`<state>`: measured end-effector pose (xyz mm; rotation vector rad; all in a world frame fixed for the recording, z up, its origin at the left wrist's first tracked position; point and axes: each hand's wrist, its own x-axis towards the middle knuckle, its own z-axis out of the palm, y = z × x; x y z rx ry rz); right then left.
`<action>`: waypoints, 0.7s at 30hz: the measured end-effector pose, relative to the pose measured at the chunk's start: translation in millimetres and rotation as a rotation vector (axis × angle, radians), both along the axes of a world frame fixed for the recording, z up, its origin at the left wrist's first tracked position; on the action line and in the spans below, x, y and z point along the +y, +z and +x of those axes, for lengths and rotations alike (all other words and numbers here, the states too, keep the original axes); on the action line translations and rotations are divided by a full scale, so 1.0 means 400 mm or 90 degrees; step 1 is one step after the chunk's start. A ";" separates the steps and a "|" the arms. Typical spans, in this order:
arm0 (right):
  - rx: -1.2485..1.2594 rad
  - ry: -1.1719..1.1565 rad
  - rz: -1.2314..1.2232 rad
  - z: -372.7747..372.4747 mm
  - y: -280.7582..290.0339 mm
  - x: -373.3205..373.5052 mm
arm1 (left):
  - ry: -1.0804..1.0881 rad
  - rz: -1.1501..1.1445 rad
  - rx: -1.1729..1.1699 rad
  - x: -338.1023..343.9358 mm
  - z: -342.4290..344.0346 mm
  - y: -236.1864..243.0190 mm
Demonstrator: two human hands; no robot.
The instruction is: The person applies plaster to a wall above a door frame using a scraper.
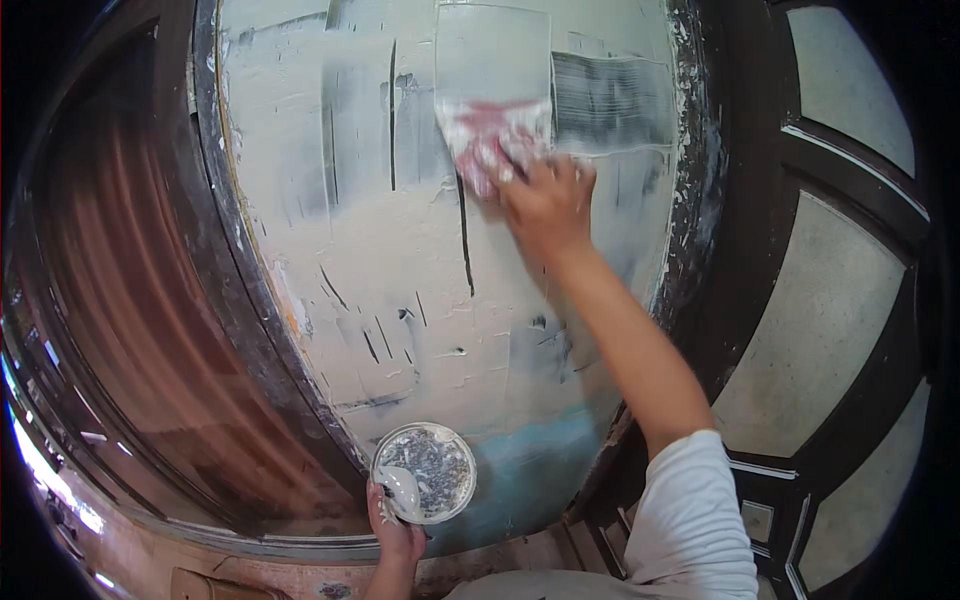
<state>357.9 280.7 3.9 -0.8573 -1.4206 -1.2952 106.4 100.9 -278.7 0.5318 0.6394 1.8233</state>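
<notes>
My right hand [548,205] is closed around a wide, reddish scraper [490,125] smeared with white putty. The scraper's broad edge lies against the upper middle of a wall panel [400,260] coated unevenly in off-white putty. Above the edge runs a smooth pale strip, and to its right a dark, streaked patch shows through. Low in front of the panel, my left hand [395,530] grips a round tub [462,480] by its left rim. A lump of white putty [400,492] sits inside on the left, and the rest of the inside looks grey and speckled.
Dark, paint-flecked frame posts [700,180] border the panel on both sides. Left of it hangs a reddish-brown curtain [130,270] behind a dark frame. On the right stands a dark door [760,330] with pale panes. A bluish patch [530,450] marks the panel's lower part.
</notes>
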 end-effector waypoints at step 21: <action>0.091 -0.070 0.046 0.252 0.273 0.004 | -0.056 0.008 -0.008 0.004 0.026 -0.049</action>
